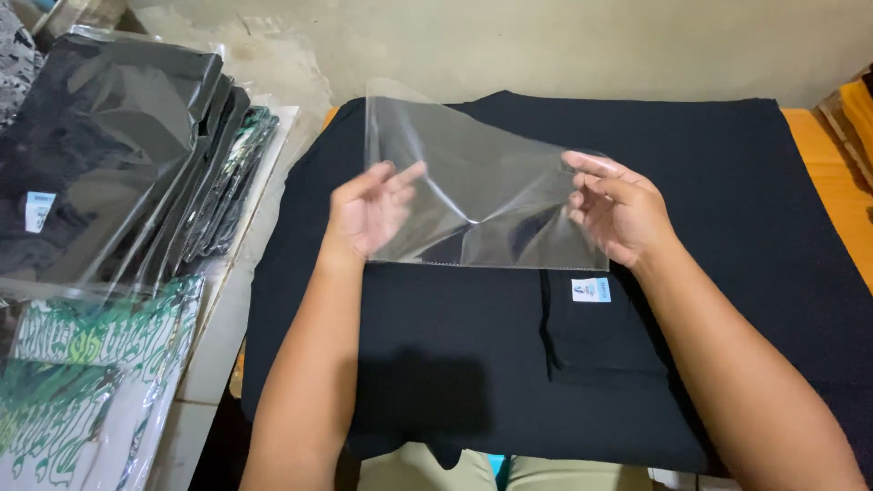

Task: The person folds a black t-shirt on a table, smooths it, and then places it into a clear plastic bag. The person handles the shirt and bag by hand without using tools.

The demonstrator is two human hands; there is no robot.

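Black cloth [746, 182] shows through the clear bag [482, 191] both hands [368, 209] [618, 214] pinch.

Between my left hand [371, 211] and my right hand [617, 216] I hold a clear plastic bag [482, 186], thin, smooth and glossy, creased so it catches white glare. Under it lies a black garment [727, 182] of matt, soft-looking cloth with a small paper-like label [591, 290] on a folded piece, spread over an orange worktop [832, 173] that looks like smooth painted wood. To my left, the stacked packed shirts [109, 164] sit in shiny, wrinkled plastic film, and the wall [546, 45] behind looks rough and dull.
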